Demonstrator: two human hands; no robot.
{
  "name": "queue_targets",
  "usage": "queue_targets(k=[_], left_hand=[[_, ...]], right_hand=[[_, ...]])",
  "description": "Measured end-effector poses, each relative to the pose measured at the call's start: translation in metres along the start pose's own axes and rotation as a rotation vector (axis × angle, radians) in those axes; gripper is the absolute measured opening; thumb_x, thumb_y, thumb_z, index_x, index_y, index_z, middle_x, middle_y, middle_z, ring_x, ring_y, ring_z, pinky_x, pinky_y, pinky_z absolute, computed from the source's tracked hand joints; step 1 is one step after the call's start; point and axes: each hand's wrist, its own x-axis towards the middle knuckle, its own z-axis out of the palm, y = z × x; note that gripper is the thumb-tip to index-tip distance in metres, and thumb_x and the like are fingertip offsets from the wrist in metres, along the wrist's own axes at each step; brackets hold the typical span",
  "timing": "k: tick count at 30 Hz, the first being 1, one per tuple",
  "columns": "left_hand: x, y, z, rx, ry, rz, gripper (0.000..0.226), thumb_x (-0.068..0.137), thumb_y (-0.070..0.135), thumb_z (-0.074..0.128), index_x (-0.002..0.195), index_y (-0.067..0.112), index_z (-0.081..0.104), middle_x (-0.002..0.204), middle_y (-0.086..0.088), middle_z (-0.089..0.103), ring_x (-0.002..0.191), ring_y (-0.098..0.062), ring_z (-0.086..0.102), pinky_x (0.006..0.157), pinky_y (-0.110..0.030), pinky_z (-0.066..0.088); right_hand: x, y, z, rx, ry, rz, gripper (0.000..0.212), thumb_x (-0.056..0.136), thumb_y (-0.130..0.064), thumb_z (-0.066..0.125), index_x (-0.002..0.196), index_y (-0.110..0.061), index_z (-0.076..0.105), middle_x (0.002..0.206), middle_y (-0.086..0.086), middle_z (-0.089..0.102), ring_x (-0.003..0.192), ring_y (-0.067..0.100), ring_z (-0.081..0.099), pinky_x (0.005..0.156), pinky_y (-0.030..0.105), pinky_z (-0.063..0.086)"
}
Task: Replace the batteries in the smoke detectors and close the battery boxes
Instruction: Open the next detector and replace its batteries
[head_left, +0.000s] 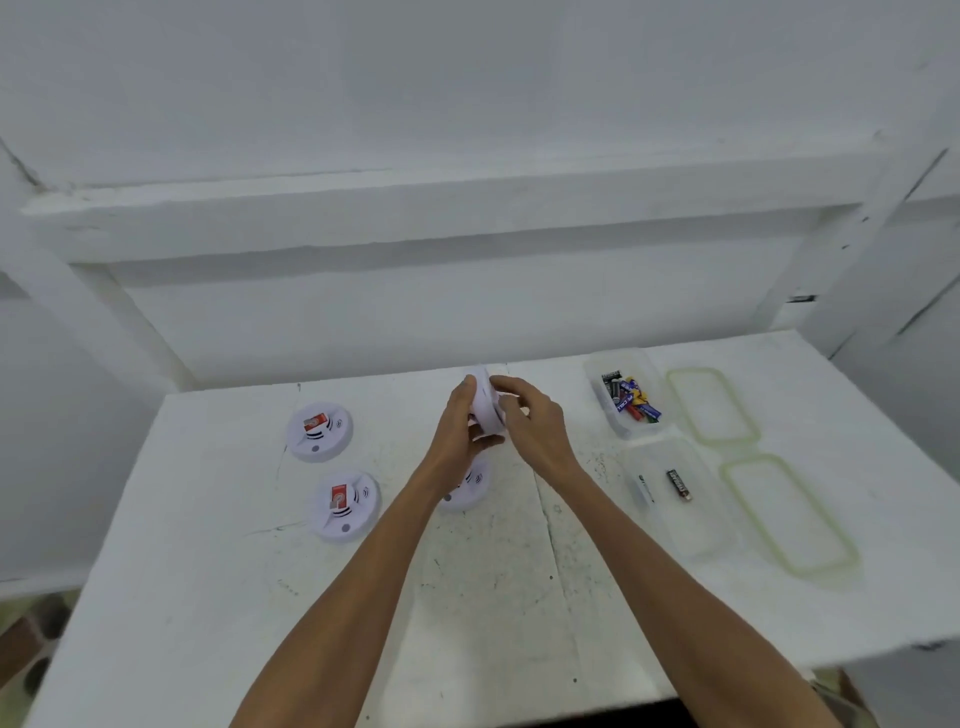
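White table (208, 571) under me, blank white wall behind. Dead centre, both hands are up: my left hand (457, 431) clamps one face of a smoke detector (487, 415) and my right hand (530, 426) curls round its other side. It's tipped on edge above the top, I reckon to get at the hatch. At nine o'clock the far detector (319, 431) and at eight the near detector (345, 506) each show a red battery. A fourth detector (470, 493) peeks from under my left wrist. The battery box (605, 410) sits handy at three o'clock; the second box (696, 525) at four holds two, likely spent.
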Motion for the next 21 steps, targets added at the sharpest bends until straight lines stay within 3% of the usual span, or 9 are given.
queue_targets(k=[4,8,11,14,17,21], left_hand=[[0.000,-0.006,0.012,0.043,-0.054,-0.075,0.077,0.098,0.074,0.030,0.136,0.017,0.065,0.125,-0.015,0.073,0.116,-0.032,0.071,0.079,-0.035,0.058],[-0.003,-0.014,0.025,0.020,-0.087,-0.153,0.088,0.089,0.086,0.031,0.142,0.022,0.060,0.131,-0.011,0.071,0.119,-0.029,0.069,0.077,-0.034,0.062],[-0.009,-0.016,0.034,-0.044,-0.108,-0.174,0.068,0.102,0.069,0.027,0.136,0.022,0.062,0.126,-0.007,0.073,0.117,-0.026,0.070,0.093,-0.044,0.062],[-0.012,-0.024,0.041,-0.050,-0.079,-0.221,0.056,0.103,0.067,0.032,0.117,0.028,0.070,0.110,-0.002,0.079,0.104,-0.023,0.074,0.086,-0.044,0.063],[-0.014,-0.035,0.042,-0.035,-0.050,-0.223,0.051,0.103,0.064,0.040,0.124,0.027,0.069,0.116,-0.007,0.078,0.106,-0.027,0.075,0.088,-0.050,0.063],[-0.024,-0.048,0.044,-0.056,-0.071,-0.197,0.043,0.107,0.054,0.041,0.126,0.027,0.068,0.114,-0.005,0.079,0.106,-0.025,0.076,0.091,-0.050,0.062]], right_hand=[[-0.005,0.022,-0.017,-0.057,0.015,-0.011,0.031,0.094,-0.032,0.060,0.125,-0.026,0.063,0.122,-0.011,0.065,0.106,0.009,0.063,0.087,0.029,0.054],[-0.016,0.038,-0.034,-0.068,-0.007,-0.014,0.043,0.089,-0.034,0.069,0.130,-0.028,0.057,0.123,-0.010,0.057,0.105,0.002,0.060,0.081,0.020,0.054],[-0.028,0.047,-0.041,-0.110,-0.023,-0.018,0.052,0.085,-0.039,0.075,0.131,-0.029,0.055,0.121,-0.010,0.052,0.106,0.002,0.058,0.075,0.010,0.051],[-0.040,0.058,-0.045,-0.185,0.020,-0.045,0.055,0.082,-0.044,0.076,0.130,-0.026,0.056,0.118,-0.009,0.053,0.104,0.003,0.058,0.078,0.015,0.053],[-0.049,0.065,-0.045,-0.245,0.097,-0.045,0.055,0.081,-0.046,0.076,0.128,-0.022,0.061,0.116,-0.007,0.057,0.101,0.006,0.059,0.080,0.023,0.055],[-0.055,0.065,-0.041,-0.251,0.153,-0.006,0.058,0.081,-0.045,0.076,0.129,-0.014,0.064,0.114,-0.002,0.062,0.096,0.008,0.062,0.080,0.018,0.054]])
